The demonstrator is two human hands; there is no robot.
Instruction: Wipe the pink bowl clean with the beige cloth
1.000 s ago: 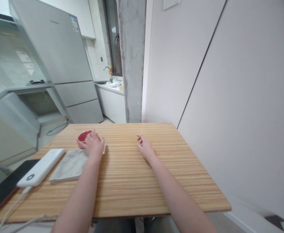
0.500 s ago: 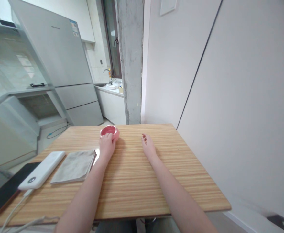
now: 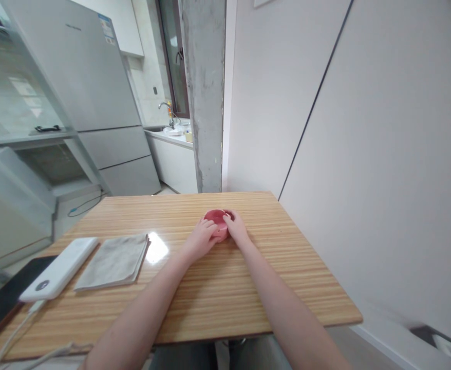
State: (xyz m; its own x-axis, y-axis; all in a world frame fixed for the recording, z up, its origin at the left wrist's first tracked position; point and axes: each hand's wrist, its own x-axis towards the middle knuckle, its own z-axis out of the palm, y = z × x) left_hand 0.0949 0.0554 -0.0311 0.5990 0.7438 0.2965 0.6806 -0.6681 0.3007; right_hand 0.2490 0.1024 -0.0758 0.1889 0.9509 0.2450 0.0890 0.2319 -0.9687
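Where the small pink bowl [image 3: 217, 220] stands on the far middle of the wooden table [image 3: 218, 288], the left hand [image 3: 202, 239] and right hand [image 3: 236, 230] both grasp it, one from each side. A folded grey cloth [image 3: 113, 261] and a white power bank [image 3: 59, 267] lie well apart, leftward.
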